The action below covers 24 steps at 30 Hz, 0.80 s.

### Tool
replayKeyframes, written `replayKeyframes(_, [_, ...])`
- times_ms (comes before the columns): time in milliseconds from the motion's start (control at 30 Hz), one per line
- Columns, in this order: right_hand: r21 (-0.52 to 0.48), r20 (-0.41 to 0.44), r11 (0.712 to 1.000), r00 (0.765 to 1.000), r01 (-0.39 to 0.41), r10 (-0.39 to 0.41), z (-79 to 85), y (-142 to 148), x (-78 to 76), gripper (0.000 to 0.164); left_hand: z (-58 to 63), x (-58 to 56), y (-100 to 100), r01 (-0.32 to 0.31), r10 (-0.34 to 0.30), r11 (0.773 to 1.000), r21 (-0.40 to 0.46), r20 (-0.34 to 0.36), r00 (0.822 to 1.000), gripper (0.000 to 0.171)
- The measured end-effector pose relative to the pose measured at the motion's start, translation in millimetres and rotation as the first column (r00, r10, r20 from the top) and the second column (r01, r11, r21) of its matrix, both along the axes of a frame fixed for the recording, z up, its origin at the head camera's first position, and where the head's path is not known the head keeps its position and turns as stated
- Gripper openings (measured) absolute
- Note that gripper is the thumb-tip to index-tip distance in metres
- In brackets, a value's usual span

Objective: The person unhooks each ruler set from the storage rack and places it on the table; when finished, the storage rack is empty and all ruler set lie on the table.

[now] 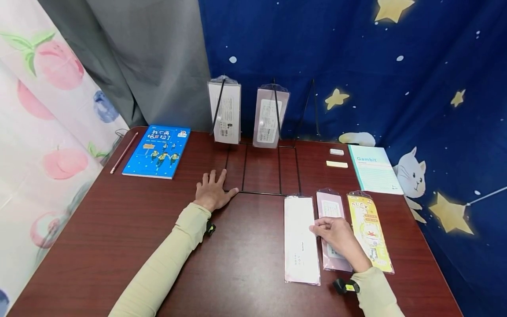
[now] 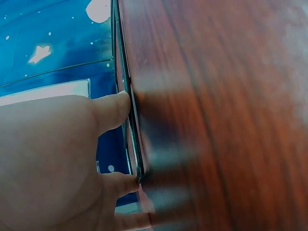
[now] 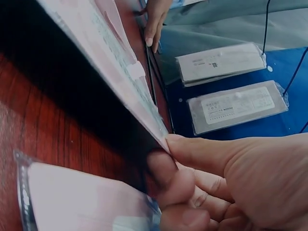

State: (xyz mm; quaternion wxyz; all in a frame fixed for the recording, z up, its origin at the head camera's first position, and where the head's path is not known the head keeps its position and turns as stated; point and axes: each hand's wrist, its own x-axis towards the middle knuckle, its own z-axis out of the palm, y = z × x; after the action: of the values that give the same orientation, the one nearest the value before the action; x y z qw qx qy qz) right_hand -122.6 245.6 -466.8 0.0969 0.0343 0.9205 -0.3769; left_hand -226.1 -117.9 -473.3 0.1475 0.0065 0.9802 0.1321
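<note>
Head and right wrist views together show the right hand (image 1: 340, 240) pinching the right long edge of a white packet (image 1: 301, 242) between thumb and forefinger, the other fingers curled in below; that edge is tilted up off the table (image 1: 245, 264). The white packet is leftmost of three, with a pink packet (image 1: 330, 207) next to it, partly under the hand, and a yellow packet (image 1: 370, 229) to the right. The left hand (image 1: 214, 193) holds nothing, its fingers spread on the table, thumb tip at the front left corner of a black wire rack (image 1: 261, 193). Two packets hang on the rack, a hanging white one (image 1: 233, 112) and a hanging pinkish one (image 1: 266, 121). Farther out, a blue book (image 1: 156, 152) and a pencil (image 1: 124, 152) lie at left, an eraser (image 1: 336, 152) and a notebook (image 1: 375, 169) at right
</note>
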Motion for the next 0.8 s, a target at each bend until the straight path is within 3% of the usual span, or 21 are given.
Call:
replayKeyframes(400, [0.111,0.031,0.992,0.998,0.051,-0.055,3.4,-7.8,2.6,0.018,-0.3,-1.1,-0.8,0.007,-0.007,1.0,-0.009,0.004,1.0,0.084])
replayKeyframes(800, [0.193,0.005,0.98,0.998,0.054,-0.057,10.8,-17.3,10.2,0.023,-10.7,-8.3,-4.1,0.016,-0.015,1.0,-0.019,0.025,1.0,0.088])
